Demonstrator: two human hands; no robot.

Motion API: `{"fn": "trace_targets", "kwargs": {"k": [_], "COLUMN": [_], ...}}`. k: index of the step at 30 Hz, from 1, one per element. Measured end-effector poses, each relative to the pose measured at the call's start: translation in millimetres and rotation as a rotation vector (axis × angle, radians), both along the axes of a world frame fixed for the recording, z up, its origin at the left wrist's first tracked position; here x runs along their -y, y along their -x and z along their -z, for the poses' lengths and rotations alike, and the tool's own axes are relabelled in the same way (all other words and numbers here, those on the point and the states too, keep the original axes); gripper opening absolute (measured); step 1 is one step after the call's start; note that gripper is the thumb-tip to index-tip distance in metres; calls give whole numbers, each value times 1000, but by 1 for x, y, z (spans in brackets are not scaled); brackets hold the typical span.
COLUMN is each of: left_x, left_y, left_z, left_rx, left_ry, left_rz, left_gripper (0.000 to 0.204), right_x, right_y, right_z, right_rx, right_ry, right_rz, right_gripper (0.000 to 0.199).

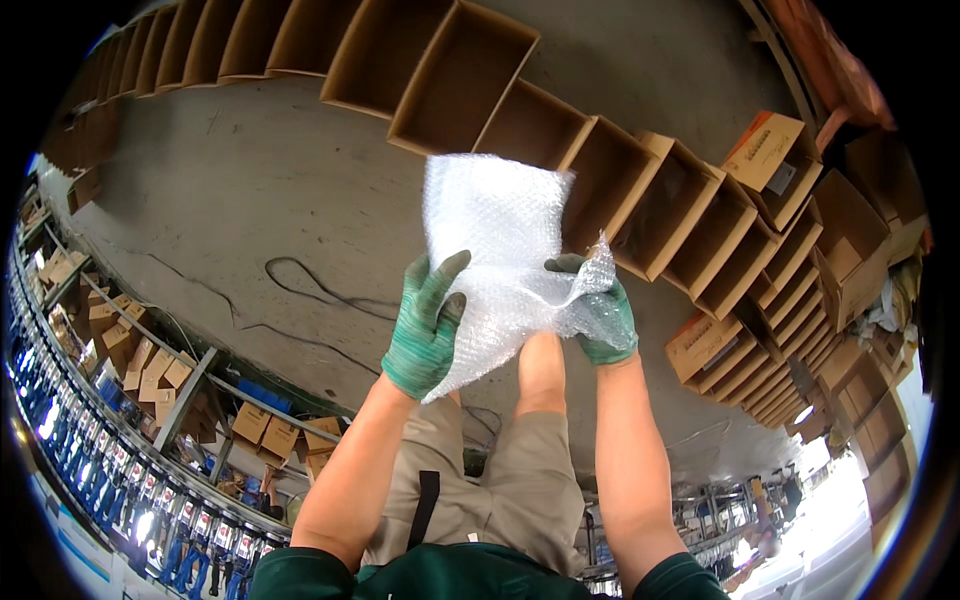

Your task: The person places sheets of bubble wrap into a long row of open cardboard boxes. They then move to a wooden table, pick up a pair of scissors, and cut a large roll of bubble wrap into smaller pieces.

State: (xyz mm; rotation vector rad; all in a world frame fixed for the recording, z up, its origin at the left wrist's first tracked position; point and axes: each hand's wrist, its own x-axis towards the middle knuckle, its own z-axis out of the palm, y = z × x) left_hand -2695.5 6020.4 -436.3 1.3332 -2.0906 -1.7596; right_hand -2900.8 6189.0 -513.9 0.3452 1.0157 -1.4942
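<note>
Hands apart — right hand (610, 348) clamped on the bubble wrap (495, 215) spread between them, left hand (422, 335) at its other edge, pinching or not I can't tell; a loose left grip could let it slip or fold. Beyond, open cartons (608, 182) might snag it — and that looped cable (342, 298) could tangle a step.

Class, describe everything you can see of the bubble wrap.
The bubble wrap is whitish, see-through plastic, covered in small bubbles, shiny and creased. Its upper part spreads fairly flat; the lower part is rumpled. Held up between the gloved left hand and right hand, it bunches at the right, partly covering that hand.
</note>
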Motion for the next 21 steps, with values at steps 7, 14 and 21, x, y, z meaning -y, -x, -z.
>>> {"fn": "trace_targets", "kwargs": {"k": [7, 14, 21], "left_x": [-9, -33, -42], "left_y": [-2, 17, 14], "left_z": [26, 45, 74], "left_rx": [-68, -203, 249], "left_ry": [-619, -1013, -535], "left_rz": [-436, -789, -791], "left_gripper": [50, 39, 24], "right_x": [2, -14, -42], "right_y": [11, 47, 62], "right_z": [-9, -12, -22], "right_rx": [-221, -167, -674], "right_ry": [176, -141, -306], "right_rz": [-99, -715, -417], "right_gripper": [49, 42, 27]}}
